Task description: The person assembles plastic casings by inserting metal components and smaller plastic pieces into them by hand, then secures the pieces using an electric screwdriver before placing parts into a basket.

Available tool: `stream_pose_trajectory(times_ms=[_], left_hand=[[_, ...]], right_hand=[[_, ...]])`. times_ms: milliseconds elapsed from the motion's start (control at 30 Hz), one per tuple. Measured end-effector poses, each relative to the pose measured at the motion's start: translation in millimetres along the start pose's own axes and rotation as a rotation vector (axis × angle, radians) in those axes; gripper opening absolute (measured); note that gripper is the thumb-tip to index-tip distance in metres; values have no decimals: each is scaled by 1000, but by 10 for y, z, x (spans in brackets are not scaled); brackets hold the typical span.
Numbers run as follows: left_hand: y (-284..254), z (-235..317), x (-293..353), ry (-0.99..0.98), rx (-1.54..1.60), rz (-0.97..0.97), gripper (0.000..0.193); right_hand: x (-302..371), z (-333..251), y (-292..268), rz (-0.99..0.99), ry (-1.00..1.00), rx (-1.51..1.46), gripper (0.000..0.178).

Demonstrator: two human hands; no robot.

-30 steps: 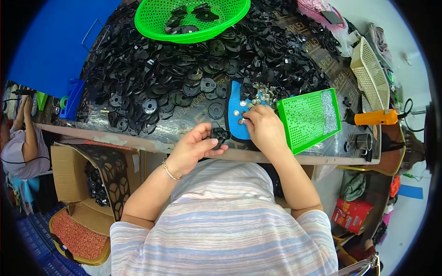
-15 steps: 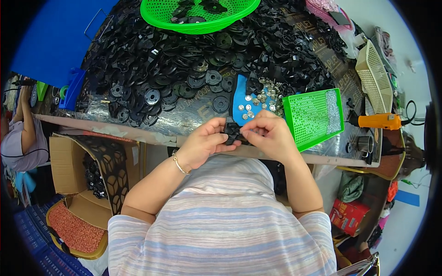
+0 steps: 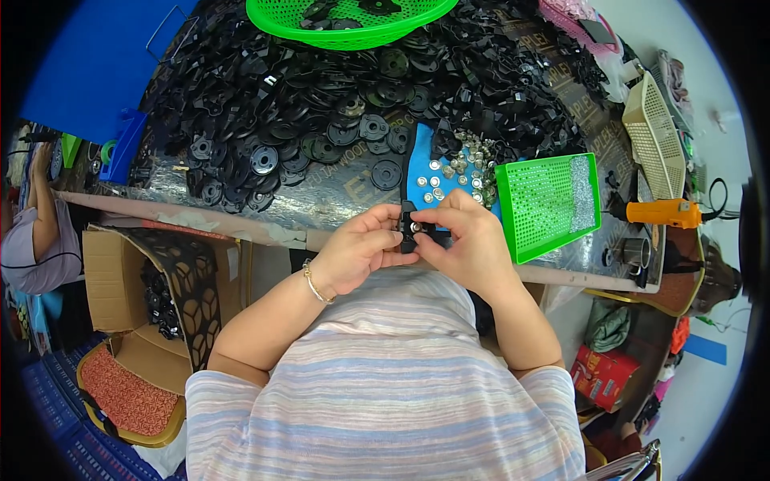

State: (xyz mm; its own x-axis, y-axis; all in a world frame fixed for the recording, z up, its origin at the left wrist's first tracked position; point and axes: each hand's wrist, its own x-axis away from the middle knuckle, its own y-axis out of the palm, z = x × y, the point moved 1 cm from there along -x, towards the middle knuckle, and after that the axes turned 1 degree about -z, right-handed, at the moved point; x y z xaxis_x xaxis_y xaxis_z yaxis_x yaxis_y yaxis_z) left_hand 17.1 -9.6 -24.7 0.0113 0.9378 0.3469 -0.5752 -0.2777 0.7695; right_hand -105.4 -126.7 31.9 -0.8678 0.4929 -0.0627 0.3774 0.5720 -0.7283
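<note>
The left hand (image 3: 359, 250) is closed on a black part (image 3: 407, 218), gripping it between thumb and fingers just beyond the tabletop's (image 3: 313, 212) near edge. The right hand (image 3: 469, 240) meets that part from the other side — thumb and forefinger parted, tips at its right side; whether they grip it, I cannot tell. A small silvery piece (image 3: 416, 228) shows between those tips. Just beyond the right hand lies a blue pad (image 3: 418, 168) with loose metal pieces (image 3: 478, 152); to its right, a green tray (image 3: 504, 216). Black discs (image 3: 263, 159) heap up beyond the left hand.
</note>
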Motion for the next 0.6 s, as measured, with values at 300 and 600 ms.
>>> stream_pose_trajectory(times_ms=[300,600], left_hand=[[-20,-42,-12,11,17,18,32],[-46,-48,-20,29,71,-8,31]], right_hand=[[19,-28,40,59,-65,130,20],[36,-38,32,113,-88,92,17]])
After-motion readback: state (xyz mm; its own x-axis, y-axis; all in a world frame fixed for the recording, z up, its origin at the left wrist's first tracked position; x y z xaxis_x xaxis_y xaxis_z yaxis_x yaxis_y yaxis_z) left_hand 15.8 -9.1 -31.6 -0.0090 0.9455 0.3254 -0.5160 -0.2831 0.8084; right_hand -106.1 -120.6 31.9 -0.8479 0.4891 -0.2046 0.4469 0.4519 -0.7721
